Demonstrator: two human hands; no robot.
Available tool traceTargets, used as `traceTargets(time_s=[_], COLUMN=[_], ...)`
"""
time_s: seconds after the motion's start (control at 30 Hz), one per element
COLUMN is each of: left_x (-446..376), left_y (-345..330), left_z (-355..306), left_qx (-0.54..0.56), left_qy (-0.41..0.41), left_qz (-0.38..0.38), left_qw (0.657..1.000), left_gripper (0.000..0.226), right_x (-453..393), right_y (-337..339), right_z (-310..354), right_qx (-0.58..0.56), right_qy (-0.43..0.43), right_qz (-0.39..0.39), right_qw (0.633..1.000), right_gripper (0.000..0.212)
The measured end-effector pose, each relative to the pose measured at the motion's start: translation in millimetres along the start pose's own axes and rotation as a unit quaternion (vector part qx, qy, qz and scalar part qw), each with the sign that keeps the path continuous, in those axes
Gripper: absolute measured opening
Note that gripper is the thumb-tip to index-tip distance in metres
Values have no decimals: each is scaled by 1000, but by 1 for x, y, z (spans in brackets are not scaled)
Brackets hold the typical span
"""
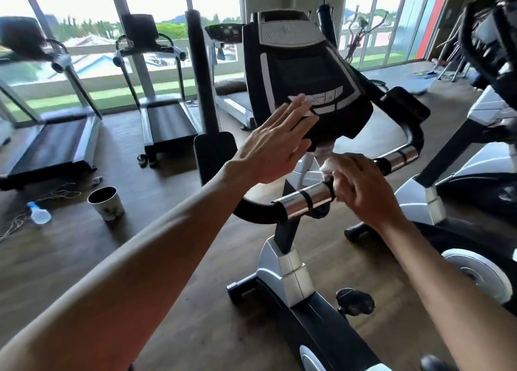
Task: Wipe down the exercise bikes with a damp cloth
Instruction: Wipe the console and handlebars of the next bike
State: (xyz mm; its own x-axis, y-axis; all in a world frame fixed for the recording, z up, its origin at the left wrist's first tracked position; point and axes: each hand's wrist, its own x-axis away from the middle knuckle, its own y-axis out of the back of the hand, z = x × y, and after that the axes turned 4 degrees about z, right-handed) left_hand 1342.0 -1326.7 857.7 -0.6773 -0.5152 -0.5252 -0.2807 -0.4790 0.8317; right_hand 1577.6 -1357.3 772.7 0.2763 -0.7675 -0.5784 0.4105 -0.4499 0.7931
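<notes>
While one cloth [328, 167] wraps the handlebar [305, 200] — right hand [363, 194] clenched on it, left hand [275, 144] spread.

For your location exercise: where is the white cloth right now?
In the head view, the white cloth sits right of centre, bunched under the right hand on the bike's handlebar, just below the console.

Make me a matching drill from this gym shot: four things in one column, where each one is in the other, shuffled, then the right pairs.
Things
1. cloth
2. left hand
3. cup
4. bottle

Places
A. lying on the floor at far left
B. flat against the bike console
C. standing on the floor, left of the bike
D. bunched under the right hand at the handlebar

Pairs: 1-D, 2-B, 3-C, 4-A
</notes>
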Motion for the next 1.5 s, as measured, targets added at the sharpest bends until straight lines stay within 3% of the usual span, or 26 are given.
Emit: traceTargets(time_s=[0.07,0.17,0.3,0.4,0.5,0.63,0.77,0.87,1.0,1.17,1.37,1.5], left_x=[-19,-50,-87,-100,-104,-103,-103,-103,-104,-108,-102,-102], left_y=[-6,-8,-22,-37,-51,-68,-74,-74,-73,-66,-72,-72], left_z=[-12,-25,-23,-16,-7,0,1,2,4,14,10,9], left_qx=[-19,-20,-46,-72,-111,-184,-198,-194,-192,-161,-190,-183], left_qy=[-19,-3,67,89,112,113,110,107,102,87,83,89], left_qz=[-4,27,117,139,122,76,60,53,66,99,62,61], left_qw=[1000,999,990,984,980,973,972,974,974,978,976,977], left_gripper=[47,50,56,65,66,59,59,60,60,59,59,60], right_x=[-8,-21,-13,-22,-54,-76,-70,-65,-50,-70,-53,-67], right_y=[6,20,21,23,20,9,10,20,16,9,30,16], right_z=[-16,-33,-27,-29,-33,-17,-17,-25,-16,-8,-3,-1], right_qx=[-23,-41,-10,-41,-21,63,27,-22,51,45,23,59], right_qy=[-40,-135,-31,-57,-127,-136,-77,-83,-91,-113,-63,-133], right_qz=[-16,24,62,104,159,224,223,216,150,230,262,254], right_qw=[999,990,998,992,979,963,971,973,983,966,963,956], right_gripper=[38,54,43,49,33,35,33,32,40,35,46,35])
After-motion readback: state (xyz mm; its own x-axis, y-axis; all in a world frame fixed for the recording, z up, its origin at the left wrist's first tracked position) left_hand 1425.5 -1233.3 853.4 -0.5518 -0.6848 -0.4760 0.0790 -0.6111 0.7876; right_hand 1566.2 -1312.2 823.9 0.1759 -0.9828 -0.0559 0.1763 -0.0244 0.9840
